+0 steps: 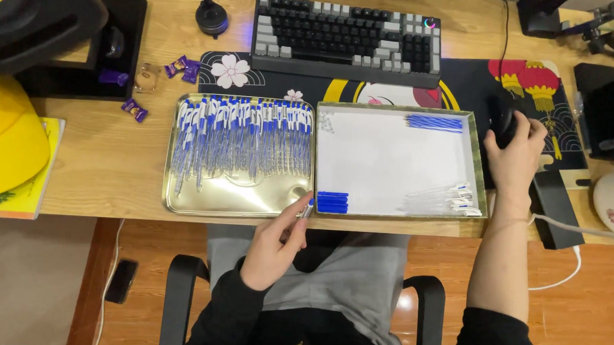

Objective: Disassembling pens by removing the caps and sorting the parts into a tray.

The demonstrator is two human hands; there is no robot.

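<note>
The gold tray (183,203) holds a row of blue-and-white pens (244,133). Right of the tray, the box (479,158) has a gold rim and white floor, with blue refills (434,122), blue caps (332,202) and clear barrels (442,200). Behind the tray lies a black mat (473,86) patterned with white flowers, red lanterns and yellow arcs, and on it a grey-and-black keyboard (346,38). Left of the tray lie purple candies (183,67) and a yellow helmet (9,142). The desk (96,165) is pale wood.
</note>
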